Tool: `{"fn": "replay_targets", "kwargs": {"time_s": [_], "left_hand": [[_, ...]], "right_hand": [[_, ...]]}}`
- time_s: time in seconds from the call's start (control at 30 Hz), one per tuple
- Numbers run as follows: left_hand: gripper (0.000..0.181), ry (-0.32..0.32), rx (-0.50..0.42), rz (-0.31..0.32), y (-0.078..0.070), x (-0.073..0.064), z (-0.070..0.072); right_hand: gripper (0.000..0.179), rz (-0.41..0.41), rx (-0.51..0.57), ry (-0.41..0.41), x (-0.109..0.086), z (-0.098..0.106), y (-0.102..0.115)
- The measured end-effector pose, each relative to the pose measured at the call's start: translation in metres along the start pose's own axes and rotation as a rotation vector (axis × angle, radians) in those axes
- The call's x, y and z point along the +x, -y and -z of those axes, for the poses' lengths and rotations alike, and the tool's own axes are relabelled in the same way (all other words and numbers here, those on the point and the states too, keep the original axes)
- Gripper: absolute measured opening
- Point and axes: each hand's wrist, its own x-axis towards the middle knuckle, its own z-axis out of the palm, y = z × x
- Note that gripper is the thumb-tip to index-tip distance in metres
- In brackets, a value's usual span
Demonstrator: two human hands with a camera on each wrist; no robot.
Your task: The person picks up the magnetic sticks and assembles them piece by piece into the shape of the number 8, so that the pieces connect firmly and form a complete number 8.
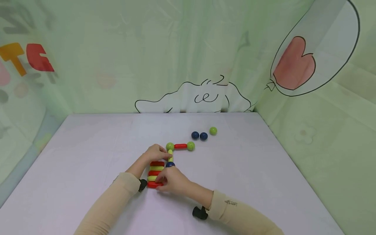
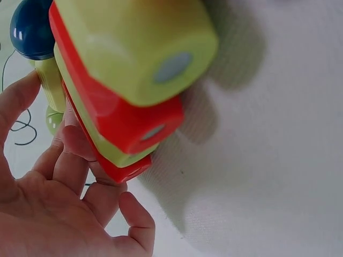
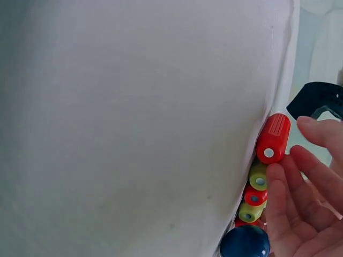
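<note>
On the table (image 1: 88,147), a row of red and yellow rods (image 1: 155,173) lies side by side near the front, between both hands. Left hand (image 1: 155,152) rests at the row's far end with fingers loosely spread, gripping nothing I can see. Right hand (image 1: 171,180) pinches the nearest red rod (image 1: 152,184), a blue ball (image 1: 170,164) just beside it.

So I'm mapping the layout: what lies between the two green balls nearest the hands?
In the head view, a red rod lies between the green ball by the left hand and the other green ball, seemingly joining them.
</note>
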Motion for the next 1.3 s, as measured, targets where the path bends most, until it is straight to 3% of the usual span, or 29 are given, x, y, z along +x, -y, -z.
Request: {"fn": "replay_targets", "kwargs": {"time_s": [0.23, 0.47, 0.8, 1.1, 1.3], "left_hand": [[0.035, 0.015, -0.003, -0.001, 0.0, -0.001, 0.001], [0.036, 0.027, -0.023, 0.013, 0.001, -0.001, 0.0], [0.041, 0.031, -0.027, 0.003, 0.005, 0.0, 0.0], [0.04, 0.062, -0.019, -0.055, 0.008, -0.001, 0.001], [0.043, 0.064, -0.009, -0.051, 0.009, -0.001, 0.0]], "right_hand": [[0.013, -0.048, -0.071, 0.01, -0.001, -0.001, 0.005], [0.013, -0.062, -0.065, 0.001, -0.001, -0.001, 0.005], [0.01, -0.114, 0.053, 0.024, -0.006, 0.003, 0.001], [0.013, -0.17, 0.144, 0.043, -0.016, 0.017, -0.007], [0.015, -0.212, 0.193, 0.027, -0.022, 0.028, -0.016]]}}
